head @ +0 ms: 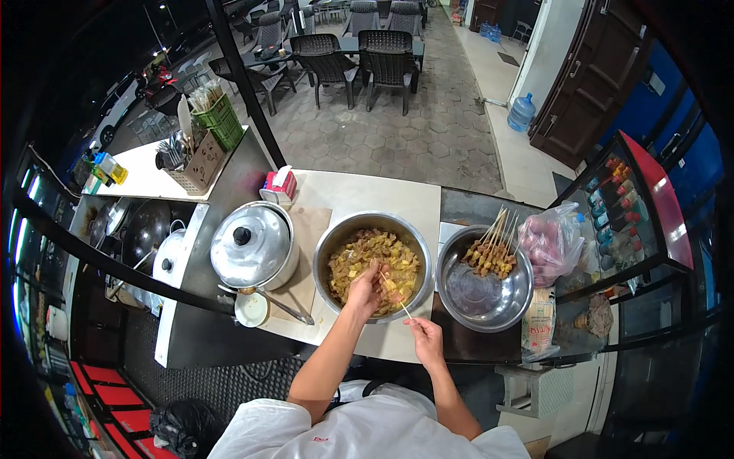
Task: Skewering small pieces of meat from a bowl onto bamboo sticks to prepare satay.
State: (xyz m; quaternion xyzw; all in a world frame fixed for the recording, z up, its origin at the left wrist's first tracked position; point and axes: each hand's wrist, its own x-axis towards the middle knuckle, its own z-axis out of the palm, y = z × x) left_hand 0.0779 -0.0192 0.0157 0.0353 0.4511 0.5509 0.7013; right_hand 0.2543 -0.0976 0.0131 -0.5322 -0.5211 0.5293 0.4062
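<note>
A bamboo skewer (pixel 406 310) slants over the near rim of a steel bowl (pixel 323 290) filled with marinated meat pieces (pixel 367 249). My right hand (pixel 427 339) pinches the skewer's lower end. Above the meat, my left hand (pixel 368 290) has its fingers around the upper part, where pieces of meat (pixel 391 288) are threaded. Its fingertips partly hide the skewer's tip. To the right, a second steel bowl (pixel 473 301) holds several loaded skewers (pixel 491 252) lying against its far side, sticks pointing up over the rim.
A lidded aluminium pot (pixel 252 246) stands left, beside a small white bowl (pixel 251 310) and a metal utensil (pixel 289 308). At right are a plastic bag of reddish contents (pixel 547 241), a pack of bamboo skewers (pixel 538 324) and a glass display case (pixel 625 212). A tissue box (pixel 279 186) sits behind the pot.
</note>
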